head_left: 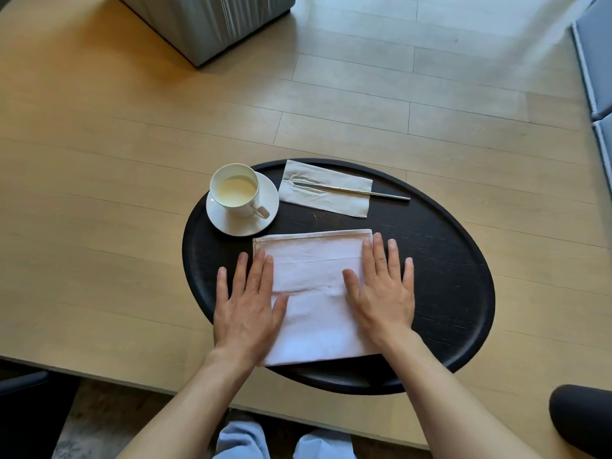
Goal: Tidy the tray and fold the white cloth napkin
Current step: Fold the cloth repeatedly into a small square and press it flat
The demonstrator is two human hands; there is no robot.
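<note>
With the left hand (pixel 246 306) and right hand (pixel 381 293) open, palms flat on the folded white cloth napkin (pixel 314 286), the smoothing step appears current; the next fold requires gripping one edge.

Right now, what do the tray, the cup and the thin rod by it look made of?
Tray: likely wood, matte black; fine grain lines show through the finish.
Cup: looks like glazed white ceramic or porcelain, smooth and glossy, matching its saucer.
Rod: apparently polished metal, silvery with a bright glint; its far end is wrapped in the paper napkin, so its type is unclear.
</note>
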